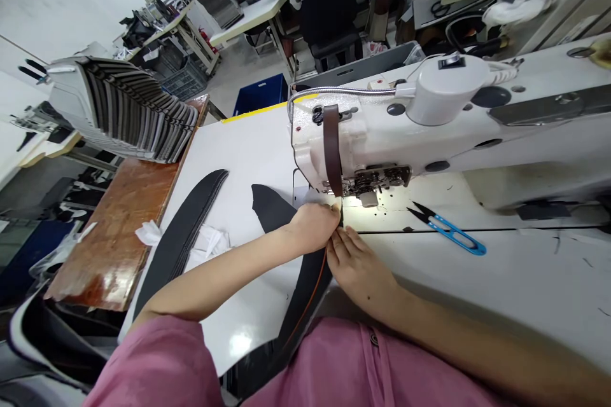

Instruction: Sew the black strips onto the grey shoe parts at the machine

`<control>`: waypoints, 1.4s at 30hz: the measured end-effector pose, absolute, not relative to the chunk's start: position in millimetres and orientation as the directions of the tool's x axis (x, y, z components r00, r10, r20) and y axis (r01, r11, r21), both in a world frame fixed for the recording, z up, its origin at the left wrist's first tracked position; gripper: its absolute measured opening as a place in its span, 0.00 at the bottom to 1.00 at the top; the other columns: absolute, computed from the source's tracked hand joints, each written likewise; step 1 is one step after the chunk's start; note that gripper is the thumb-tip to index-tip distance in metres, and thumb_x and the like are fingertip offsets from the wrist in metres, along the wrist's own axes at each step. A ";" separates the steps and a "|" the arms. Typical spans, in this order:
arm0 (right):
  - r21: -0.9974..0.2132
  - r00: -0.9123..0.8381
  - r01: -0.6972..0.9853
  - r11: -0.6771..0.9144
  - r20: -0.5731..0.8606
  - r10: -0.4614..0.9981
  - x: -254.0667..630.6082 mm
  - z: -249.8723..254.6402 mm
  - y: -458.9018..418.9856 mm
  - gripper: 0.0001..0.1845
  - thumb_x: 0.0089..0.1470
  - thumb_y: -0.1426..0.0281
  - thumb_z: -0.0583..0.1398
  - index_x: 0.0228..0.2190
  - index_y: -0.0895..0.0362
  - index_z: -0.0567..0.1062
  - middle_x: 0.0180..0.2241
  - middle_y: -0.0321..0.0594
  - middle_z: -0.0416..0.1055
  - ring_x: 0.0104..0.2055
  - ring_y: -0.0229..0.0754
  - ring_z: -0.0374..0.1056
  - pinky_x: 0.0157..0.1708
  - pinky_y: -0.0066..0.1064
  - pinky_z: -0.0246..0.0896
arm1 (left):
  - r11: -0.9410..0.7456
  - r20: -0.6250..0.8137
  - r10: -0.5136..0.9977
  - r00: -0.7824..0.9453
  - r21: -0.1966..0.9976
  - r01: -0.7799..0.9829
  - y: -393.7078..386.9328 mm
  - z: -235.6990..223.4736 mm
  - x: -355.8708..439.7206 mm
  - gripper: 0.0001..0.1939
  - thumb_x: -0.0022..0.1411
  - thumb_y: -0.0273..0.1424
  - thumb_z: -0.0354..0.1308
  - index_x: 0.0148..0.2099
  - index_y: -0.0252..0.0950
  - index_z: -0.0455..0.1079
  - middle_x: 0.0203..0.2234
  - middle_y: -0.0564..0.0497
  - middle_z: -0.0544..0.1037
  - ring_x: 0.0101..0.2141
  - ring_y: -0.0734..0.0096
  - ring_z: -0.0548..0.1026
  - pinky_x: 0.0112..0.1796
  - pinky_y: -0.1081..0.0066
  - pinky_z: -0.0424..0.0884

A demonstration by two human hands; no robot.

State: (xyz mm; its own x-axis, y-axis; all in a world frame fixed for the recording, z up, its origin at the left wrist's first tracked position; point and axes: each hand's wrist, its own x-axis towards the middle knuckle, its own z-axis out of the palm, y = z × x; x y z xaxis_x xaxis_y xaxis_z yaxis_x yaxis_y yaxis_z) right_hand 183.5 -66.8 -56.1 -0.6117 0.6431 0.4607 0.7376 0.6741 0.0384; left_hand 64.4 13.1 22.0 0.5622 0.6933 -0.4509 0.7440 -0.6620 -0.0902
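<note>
A long black leather strip (305,286) with an orange-brown edge runs from my lap up to the needle area of a white sewing machine (429,121). My left hand (312,224) is closed around the strip just in front of the presser foot (367,194). My right hand (356,261) pinches the strip's edge from the right, fingers pressed together beside the left hand. A brown strap (333,149) hangs over the machine head above both hands.
Blue thread snips (451,232) lie on the white table (501,267) right of the needle. Another black strip (184,235) and white paper scraps (150,233) lie at left. A stack of grey-black pieces (128,111) sits on a brown bench (114,229). A person sits far behind.
</note>
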 end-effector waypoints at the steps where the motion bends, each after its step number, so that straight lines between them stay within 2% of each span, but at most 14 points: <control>1: 0.033 -0.622 0.728 0.685 0.451 0.640 183.1 -56.0 -69.5 0.17 0.50 0.78 0.55 0.40 0.71 0.77 0.43 0.61 0.74 0.47 0.54 0.71 0.54 0.44 0.61 | -0.666 -0.455 0.689 0.565 -0.088 0.741 12.6 21.6 64.1 0.23 0.57 0.23 0.51 0.56 0.21 0.62 0.35 0.38 0.78 0.36 0.52 0.78 0.31 0.61 0.75; 4: 0.027 -0.617 0.737 0.676 0.437 0.655 182.9 -56.8 -68.5 0.16 0.50 0.78 0.56 0.39 0.70 0.78 0.41 0.60 0.75 0.46 0.53 0.71 0.53 0.43 0.62 | -0.652 -0.466 0.694 0.549 -0.083 0.754 11.4 19.8 63.5 0.26 0.57 0.23 0.51 0.58 0.20 0.59 0.34 0.37 0.78 0.35 0.52 0.78 0.31 0.61 0.75; 11: 0.031 -0.620 0.744 0.667 0.404 0.673 182.2 -53.0 -67.3 0.16 0.51 0.78 0.56 0.40 0.72 0.77 0.41 0.62 0.74 0.47 0.55 0.70 0.55 0.47 0.59 | -0.663 -0.496 0.665 0.558 -0.048 0.747 10.0 23.6 63.3 0.23 0.59 0.24 0.49 0.57 0.22 0.60 0.34 0.39 0.78 0.36 0.51 0.78 0.31 0.60 0.75; 15: -0.002 -0.643 0.726 0.687 0.351 0.681 182.0 -53.3 -72.1 0.14 0.52 0.78 0.57 0.39 0.69 0.78 0.41 0.59 0.75 0.46 0.53 0.71 0.52 0.45 0.62 | -0.653 -0.521 0.664 0.537 -0.053 0.755 10.2 27.9 65.2 0.25 0.58 0.24 0.49 0.58 0.23 0.59 0.35 0.39 0.78 0.36 0.51 0.78 0.32 0.60 0.74; 19: 0.010 -0.590 0.772 0.635 0.382 0.711 184.1 -51.6 -67.7 0.14 0.51 0.79 0.57 0.39 0.69 0.78 0.42 0.59 0.75 0.46 0.53 0.71 0.50 0.43 0.65 | -0.626 -0.542 0.674 0.502 -0.059 0.777 13.0 31.8 66.7 0.21 0.59 0.26 0.50 0.55 0.27 0.62 0.34 0.39 0.78 0.36 0.50 0.78 0.33 0.59 0.74; 24: 0.006 -0.626 0.732 0.682 0.403 0.668 188.2 -46.5 -75.2 0.14 0.50 0.78 0.57 0.38 0.69 0.79 0.42 0.58 0.75 0.46 0.53 0.72 0.49 0.41 0.65 | -0.622 -0.547 0.668 0.505 -0.038 0.782 13.7 32.3 63.8 0.23 0.58 0.25 0.50 0.56 0.29 0.61 0.35 0.39 0.78 0.37 0.51 0.77 0.33 0.59 0.74; 30: 0.024 -0.600 0.763 0.646 0.400 0.693 188.5 -54.8 -68.6 0.15 0.52 0.80 0.55 0.40 0.70 0.77 0.42 0.60 0.74 0.46 0.53 0.71 0.50 0.44 0.64 | -0.631 -0.516 0.670 0.534 -0.016 0.776 10.7 27.9 62.5 0.23 0.59 0.24 0.48 0.57 0.28 0.60 0.33 0.40 0.78 0.35 0.52 0.78 0.31 0.60 0.73; 35: 0.004 -0.669 0.714 0.700 0.300 0.680 191.3 -47.8 -76.8 0.15 0.51 0.79 0.56 0.41 0.69 0.77 0.43 0.60 0.73 0.47 0.54 0.71 0.47 0.43 0.67 | -0.614 -0.534 0.657 0.532 0.031 0.788 9.4 29.8 61.1 0.21 0.59 0.25 0.48 0.55 0.30 0.63 0.33 0.41 0.78 0.35 0.54 0.77 0.31 0.63 0.72; 42: -0.008 -0.682 0.703 0.711 0.276 0.677 192.3 -53.2 -75.2 0.16 0.53 0.81 0.55 0.43 0.70 0.76 0.44 0.61 0.73 0.48 0.53 0.70 0.49 0.43 0.66 | -0.575 -0.548 0.655 0.521 0.086 0.813 6.9 32.7 61.7 0.22 0.57 0.23 0.49 0.55 0.28 0.62 0.34 0.41 0.78 0.36 0.56 0.77 0.31 0.66 0.71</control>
State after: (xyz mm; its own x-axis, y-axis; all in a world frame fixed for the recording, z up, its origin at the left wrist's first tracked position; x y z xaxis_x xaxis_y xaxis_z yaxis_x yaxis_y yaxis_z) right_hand 192.3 -75.2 -53.2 -0.6819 0.6775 0.2759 0.7033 0.7109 -0.0075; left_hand 61.7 6.9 32.7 0.5210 0.6545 -0.5479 0.8135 -0.5751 0.0865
